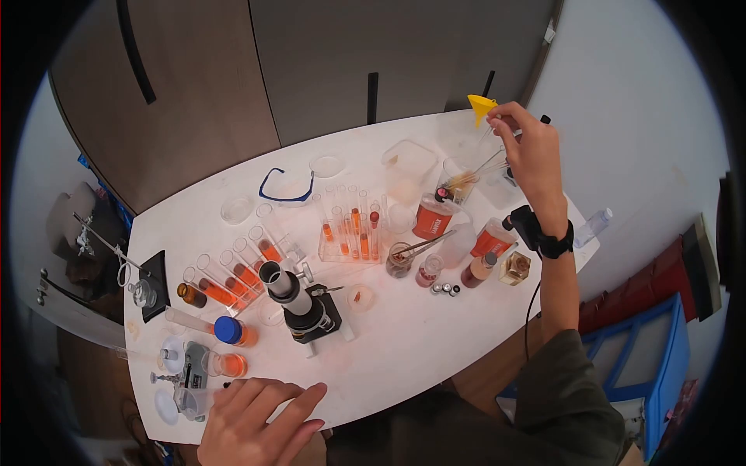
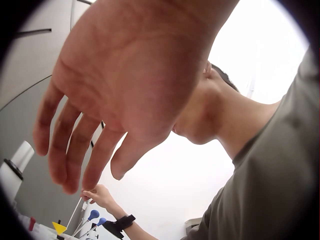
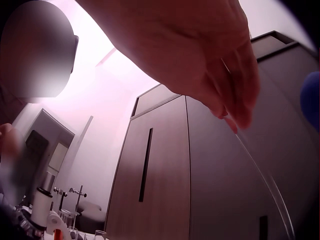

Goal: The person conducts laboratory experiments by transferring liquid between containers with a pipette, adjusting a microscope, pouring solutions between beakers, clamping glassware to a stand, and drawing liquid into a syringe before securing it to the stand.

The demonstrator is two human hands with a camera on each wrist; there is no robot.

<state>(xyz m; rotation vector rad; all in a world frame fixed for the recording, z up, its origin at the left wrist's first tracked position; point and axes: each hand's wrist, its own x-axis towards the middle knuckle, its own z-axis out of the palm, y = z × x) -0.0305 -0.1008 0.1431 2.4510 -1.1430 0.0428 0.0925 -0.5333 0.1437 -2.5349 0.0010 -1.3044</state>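
Note:
My right hand (image 1: 535, 154) is raised over the far right of the table and pinches a thin clear glass rod (image 3: 267, 182) between thumb and fingertips. The rod slants down from the fingertips in the right wrist view. Right beside those fingers in the head view is a yellow funnel (image 1: 479, 106). Below stands a glass beaker (image 1: 457, 177) with several thin sticks in it. My left hand (image 1: 264, 419) hangs over the near left table edge, its fingers loosely extended and holding nothing. Close to it are a grey balance (image 1: 191, 374) and a flask of orange liquid (image 1: 231, 364).
A microscope (image 1: 299, 303) stands mid-table between two racks of test tubes (image 1: 346, 256) holding orange liquid. Jars, red-labelled bottles (image 1: 432, 220) and tweezers (image 1: 426, 242) crowd the right. Blue-rimmed goggles (image 1: 287, 196) lie at the back. A stand (image 1: 155, 283) is at left.

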